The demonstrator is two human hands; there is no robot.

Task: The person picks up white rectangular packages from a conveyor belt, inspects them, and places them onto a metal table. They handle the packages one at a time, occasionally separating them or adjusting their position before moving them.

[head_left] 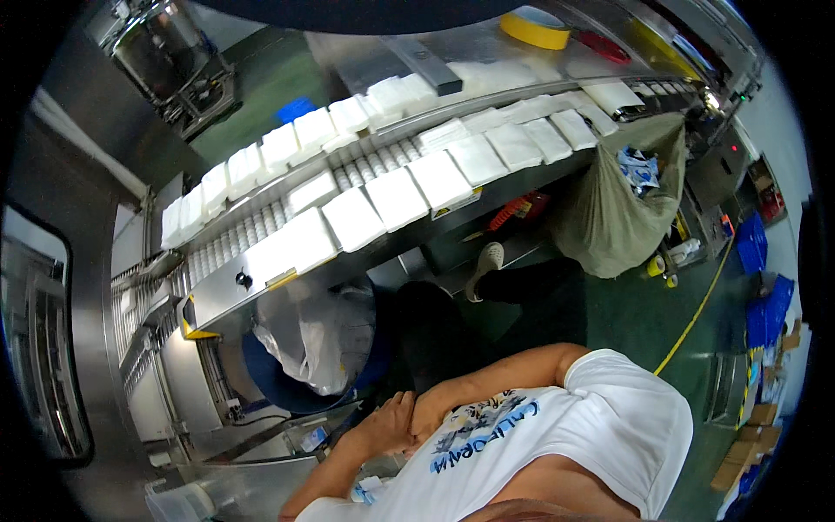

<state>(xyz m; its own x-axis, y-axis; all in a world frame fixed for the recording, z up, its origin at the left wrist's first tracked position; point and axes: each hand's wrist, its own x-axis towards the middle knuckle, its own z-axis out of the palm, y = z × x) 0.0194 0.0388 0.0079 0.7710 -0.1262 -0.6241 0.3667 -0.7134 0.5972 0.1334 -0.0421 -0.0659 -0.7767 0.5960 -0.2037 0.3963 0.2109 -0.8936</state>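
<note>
My left hand (385, 425) and my right hand (428, 417) rest against each other in front of my shirt, low in the head view. The left hand's fingers are curled in; whether anything lies inside them is hidden. The right hand's fingers are mostly covered by the left hand, so their shape does not show. Beyond my hands, several flat white folded packs (396, 197) lie in a row along the near ledge of a conveyor. Another row of white packs (280, 146) stands along its far side. Neither hand touches them.
A blue bin (277, 380) lined with a clear plastic bag (313, 339) stands before the conveyor's roller bed (239, 239). A greenish cloth sack (609, 222) hangs at the right. A yellow tape roll (535, 29) lies at the back. Blue crates (770, 311) and cardboard boxes (744, 452) stand far right.
</note>
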